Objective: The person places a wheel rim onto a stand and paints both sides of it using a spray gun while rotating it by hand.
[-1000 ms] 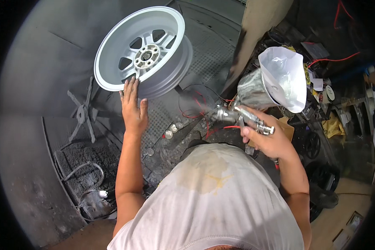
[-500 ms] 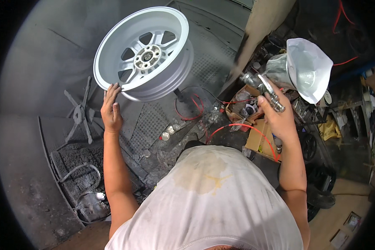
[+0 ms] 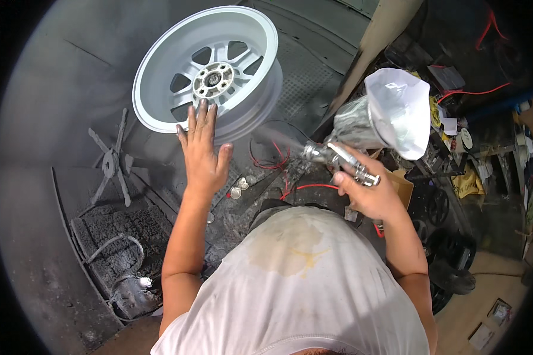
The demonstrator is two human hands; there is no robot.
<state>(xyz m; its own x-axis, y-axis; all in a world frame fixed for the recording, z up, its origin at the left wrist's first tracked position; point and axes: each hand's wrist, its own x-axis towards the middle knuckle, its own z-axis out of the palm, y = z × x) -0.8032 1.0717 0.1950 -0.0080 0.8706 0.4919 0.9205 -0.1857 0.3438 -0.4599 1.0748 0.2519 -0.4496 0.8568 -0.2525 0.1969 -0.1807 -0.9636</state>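
A silver-white car wheel (image 3: 214, 79) sits tilted at the upper centre, its spoked face and hub turned toward me. My left hand (image 3: 206, 157) has its fingers spread at the wheel's near lower edge and overlaps the rim; whether the fingertips touch cannot be told. Wrapped round a metal spray gun (image 3: 340, 161), my right hand (image 3: 370, 192) holds it right of the wheel with the nozzle pointing left. A pale mist leaves the nozzle toward the wheel's underside. On top of the gun is a cup (image 3: 352, 124) with a wide translucent white collar (image 3: 400, 109).
A red hose (image 3: 317, 186) curves over the dusty floor. Left stands a star-shaped stand (image 3: 110, 164) near a dark, shaggy mat (image 3: 115, 228). Small round lids (image 3: 236, 192) lie near my feet. A cardboard box (image 3: 401, 184) and cluttered shelves (image 3: 491, 160) are at the right.
My left hand has moved right along the wheel's near edge, fingers now spread. The spray gun has moved left and down, closer to the wheel. The wheel has turned a little.
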